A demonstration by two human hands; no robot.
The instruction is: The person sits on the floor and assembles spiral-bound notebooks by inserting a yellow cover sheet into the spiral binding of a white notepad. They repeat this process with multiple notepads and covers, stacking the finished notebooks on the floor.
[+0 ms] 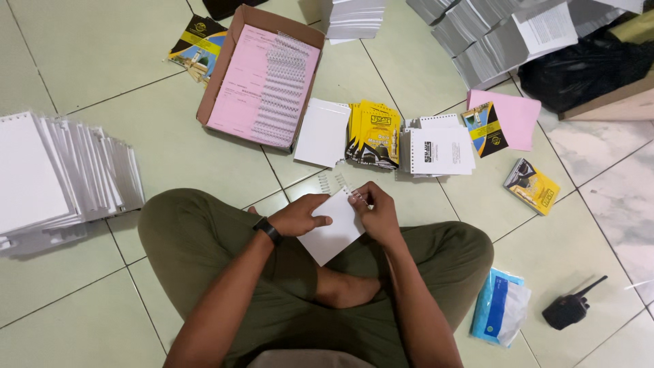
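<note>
I sit cross-legged on a tiled floor. My left hand point(300, 215), with a black watch on the wrist, grips the left edge of a small white booklet point(335, 232) held over my lap. My right hand point(377, 211) pinches a wire spiral binding point(354, 194) at the booklet's top right edge. A loose wire spiral point(325, 182) lies on the tile just beyond my hands.
A cardboard box point(225, 68) with pink sheets and wire spirals stands ahead. Yellow-covered booklets point(375, 133), white punched stacks point(436, 146), a pink sheet point(518, 116), a large stack of bound pads point(61, 177) at left, a blue packet point(501, 307) and a black walkie-talkie point(569, 308) at right.
</note>
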